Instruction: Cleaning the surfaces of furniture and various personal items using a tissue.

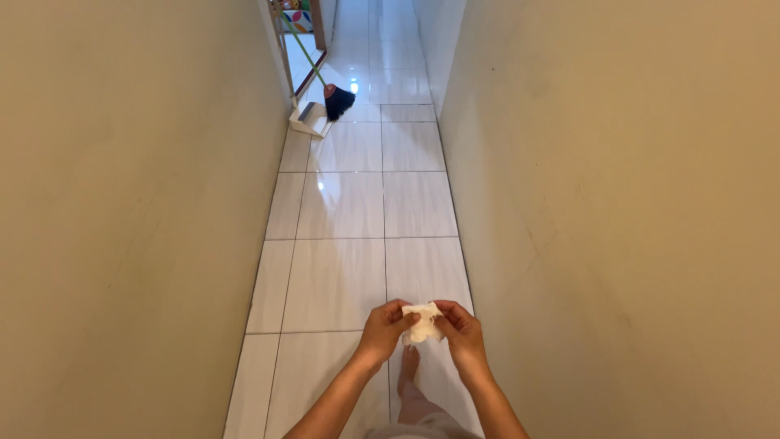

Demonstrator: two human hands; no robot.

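Hands meet low in the frame, both closed on one small white crumpled tissue (423,323). Left hand (384,329) pinches the tissue's left edge, thumb on top, fingers curled beneath. Right hand (461,332) pinches the right edge in the same way. Grip on each side is closed on the tissue; the piece is stretched slightly between the two, held in the air above the floor.

Floor (349,203) is glossy white tile, large squares, with light glare farther up the corridor. A bare foot (408,366) shows on the tile directly below the tissue, between the forearms.

Corridor is narrow. Beige wall (122,219) runs close on the left of the tissue, another beige wall (634,203) close on the right.

Well beyond the tissue, up the corridor and to the left, a broom (336,101) with dark bristles, a reddish collar and a green handle leans toward the left wall. Just beside its bristles sits a white dustpan (309,119) on the tile, against the wall's foot. Behind them a doorway opening with a wooden frame (320,36); details past it too small to tell.
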